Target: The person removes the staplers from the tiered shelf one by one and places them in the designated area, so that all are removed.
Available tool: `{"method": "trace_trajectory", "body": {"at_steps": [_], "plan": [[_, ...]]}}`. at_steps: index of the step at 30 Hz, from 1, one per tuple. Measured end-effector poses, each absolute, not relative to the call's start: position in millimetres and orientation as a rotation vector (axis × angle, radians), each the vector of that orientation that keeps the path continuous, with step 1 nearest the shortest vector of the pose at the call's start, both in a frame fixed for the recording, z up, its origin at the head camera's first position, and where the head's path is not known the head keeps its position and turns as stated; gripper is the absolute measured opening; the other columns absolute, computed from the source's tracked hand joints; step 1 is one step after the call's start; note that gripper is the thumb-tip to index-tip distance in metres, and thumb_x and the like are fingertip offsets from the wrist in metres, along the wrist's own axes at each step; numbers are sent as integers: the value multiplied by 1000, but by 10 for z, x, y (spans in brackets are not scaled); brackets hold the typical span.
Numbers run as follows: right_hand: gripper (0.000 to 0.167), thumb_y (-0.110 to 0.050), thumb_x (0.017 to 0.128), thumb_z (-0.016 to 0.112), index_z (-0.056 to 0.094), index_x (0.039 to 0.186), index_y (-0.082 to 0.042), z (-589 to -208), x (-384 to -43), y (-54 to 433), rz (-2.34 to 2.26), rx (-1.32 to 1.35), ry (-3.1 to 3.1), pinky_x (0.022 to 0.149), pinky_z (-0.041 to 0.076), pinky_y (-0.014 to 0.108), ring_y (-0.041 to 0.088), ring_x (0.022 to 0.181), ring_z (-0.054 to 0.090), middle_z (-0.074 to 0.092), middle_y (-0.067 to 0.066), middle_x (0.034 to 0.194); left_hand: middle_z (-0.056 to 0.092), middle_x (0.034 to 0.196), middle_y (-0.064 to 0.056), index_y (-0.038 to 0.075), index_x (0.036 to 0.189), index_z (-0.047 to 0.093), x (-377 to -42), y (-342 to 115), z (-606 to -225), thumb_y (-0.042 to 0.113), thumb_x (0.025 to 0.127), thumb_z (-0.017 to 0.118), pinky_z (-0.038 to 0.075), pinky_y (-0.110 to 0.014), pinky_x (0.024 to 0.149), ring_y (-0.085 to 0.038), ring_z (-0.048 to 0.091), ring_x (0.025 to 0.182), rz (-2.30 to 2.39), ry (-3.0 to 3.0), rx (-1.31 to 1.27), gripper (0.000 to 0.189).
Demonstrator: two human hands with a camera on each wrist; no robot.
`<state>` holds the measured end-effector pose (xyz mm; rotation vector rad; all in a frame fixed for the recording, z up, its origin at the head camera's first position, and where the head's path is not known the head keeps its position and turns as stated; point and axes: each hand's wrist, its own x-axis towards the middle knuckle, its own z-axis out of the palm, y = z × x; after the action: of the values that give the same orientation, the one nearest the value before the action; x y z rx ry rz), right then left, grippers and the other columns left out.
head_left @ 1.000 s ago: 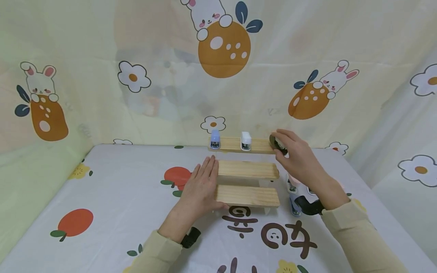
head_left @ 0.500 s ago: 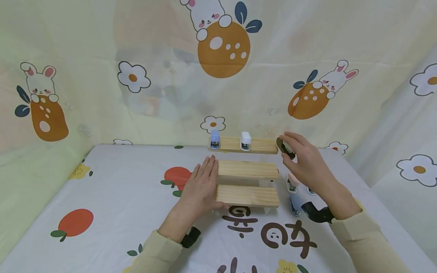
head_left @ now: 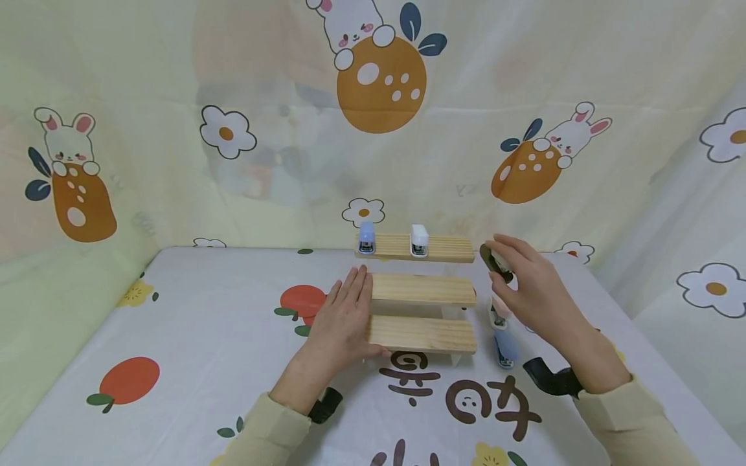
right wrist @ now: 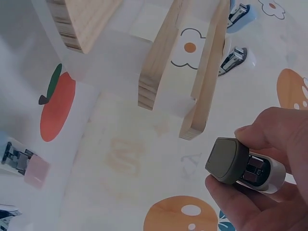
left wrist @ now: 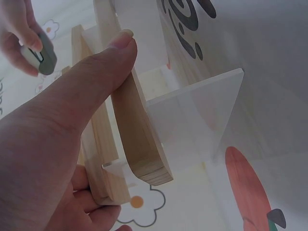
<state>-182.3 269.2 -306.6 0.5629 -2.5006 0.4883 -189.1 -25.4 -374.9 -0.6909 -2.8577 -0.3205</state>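
Observation:
A stepped wooden rack (head_left: 422,334) with several pale planks on clear supports stands on the table. My left hand (head_left: 342,317) holds its left end, thumb over the lowest plank's front edge and fingers along the side. Pinched in my right hand (head_left: 533,291) is a mini stapler (right wrist: 228,161) with a dark green top and white body. It hangs in the air just right of the top plank, touching nothing else. A blue stapler (head_left: 366,238) and a white stapler (head_left: 419,241) stand on the top plank, at its left and middle.
Right of the rack, on the table, lie a pink-topped stapler (head_left: 498,312) and another blue stapler (head_left: 506,349). My right wrist mostly hides one more object there. A patterned cloth wall (head_left: 280,194) rises close behind the top plank.
My right hand has carried the green stapler from the top plank's right end outward to the right and slightly nearer. The left hand and rack have stayed put.

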Motion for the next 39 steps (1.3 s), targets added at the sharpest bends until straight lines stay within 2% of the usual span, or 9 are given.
{"method": "trace_trajectory", "body": {"at_steps": [14,20,23,25,27,30,32,33,39], "plan": [[54,9,78,74,59,129,3,-3189,-1628,2777,476,555,-2476,86,55,56,40,116,59,55,23,137,21,165,-16,-3,155,22,-1886,-245,-3742,61,56,90,21,-44,126,-29,20,154,-315,-2862,-692,135],[56,8,76,77,61,129,1,-3251,-1563,2816,466,548,-2448,81,58,37,37,112,63,57,21,136,21,165,-16,-2,155,22,-1886,-244,-3744,61,57,89,21,-44,126,-29,20,154,-310,-2867,-690,135],[56,8,76,77,61,129,1,-3275,-1537,2828,475,539,-2451,81,59,41,38,112,62,57,22,135,21,165,-16,-2,155,22,-1887,-245,-3746,61,57,89,21,-44,126,-29,20,154,-304,-2866,-687,135],[56,8,75,76,61,129,2,-3291,-1518,2834,475,530,-2456,80,56,53,39,112,61,57,23,134,21,165,-16,-2,155,22,-1886,-246,-3748,61,57,89,21,-44,126,-29,20,154,-302,-2865,-687,135],[55,8,76,76,61,128,2,-3310,-1495,2848,476,516,-2465,84,60,35,39,113,61,57,22,134,21,165,-16,-2,155,22,-1886,-247,-3750,61,57,89,22,-44,126,-29,20,154,-303,-2864,-689,135],[53,7,76,75,61,128,2,-3337,-1457,2868,476,496,-2479,84,60,32,39,112,61,57,22,134,22,165,-16,-2,155,22,-1886,-247,-3753,61,57,89,22,-44,126,-29,20,154,-305,-2862,-692,134],[52,6,77,75,61,128,3,-3354,-1434,2881,484,478,-2493,83,61,33,39,111,61,56,23,134,21,165,-16,-2,155,22,-1886,-247,-3753,61,57,89,22,-44,126,-29,20,154,-306,-2862,-693,134],[52,6,77,75,61,128,3,-3362,-1423,2887,487,473,-2498,80,60,43,40,110,62,56,24,134,21,165,-16,-2,155,22,-1887,-247,-3753,61,57,89,21,-44,126,-29,20,154,-307,-2862,-694,134],[55,7,74,77,61,127,3,-3404,-1376,2942,495,461,-2505,77,61,44,41,105,63,57,24,133,20,165,-15,-2,155,22,-1890,-253,-3746,60,57,90,20,-44,126,-28,19,154,-321,-2871,-687,135]]}}
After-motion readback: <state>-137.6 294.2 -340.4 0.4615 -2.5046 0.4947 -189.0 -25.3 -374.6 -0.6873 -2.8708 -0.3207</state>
